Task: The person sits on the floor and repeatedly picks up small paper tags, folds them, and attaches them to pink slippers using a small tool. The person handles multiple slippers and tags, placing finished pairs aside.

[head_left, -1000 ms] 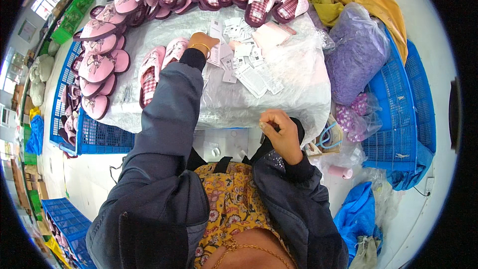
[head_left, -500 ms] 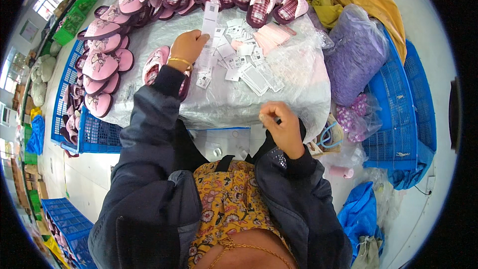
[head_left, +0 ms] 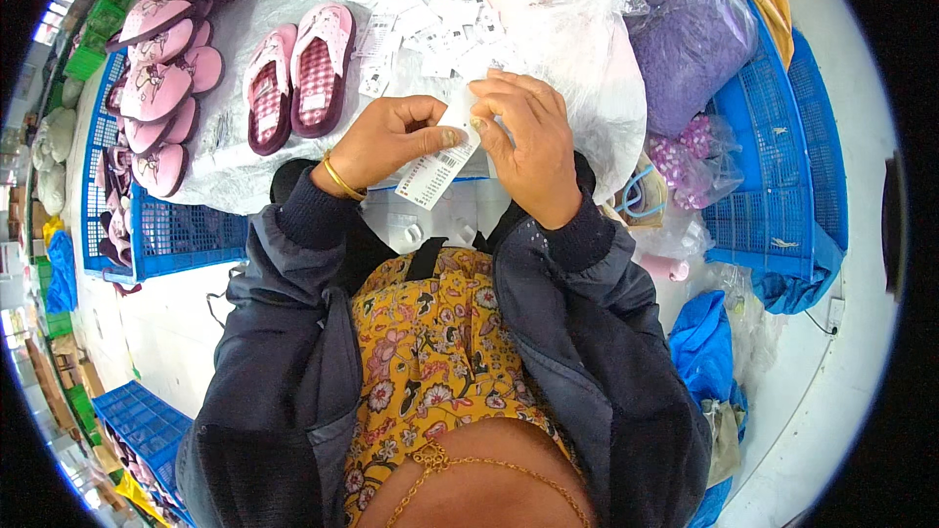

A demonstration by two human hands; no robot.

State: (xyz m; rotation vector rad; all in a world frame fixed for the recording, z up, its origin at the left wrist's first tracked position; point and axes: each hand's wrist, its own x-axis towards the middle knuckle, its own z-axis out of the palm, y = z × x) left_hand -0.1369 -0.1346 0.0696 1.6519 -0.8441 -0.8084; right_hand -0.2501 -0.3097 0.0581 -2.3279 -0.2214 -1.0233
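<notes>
Close together: left hand, right hand

A: Legible text?
B: No words or numbers readable. Print present in three places, all too small to resolve.
A: First?
B: White paper tag, centre of frame, tilted. Rows of small dark characters on its lower part; content cannot be told.
A: Second?
B: Loose white cards, upper centre, lying scattered and overlapping. Fine dark lines, plus small dark square blocks on some. Unreadable.
A: Third?
B: Pair of pink slippers, upper left of centre. Pale patch with faint marks on the checked insoles, toward the heel. Possibly a label; wording not resolved.
</notes>
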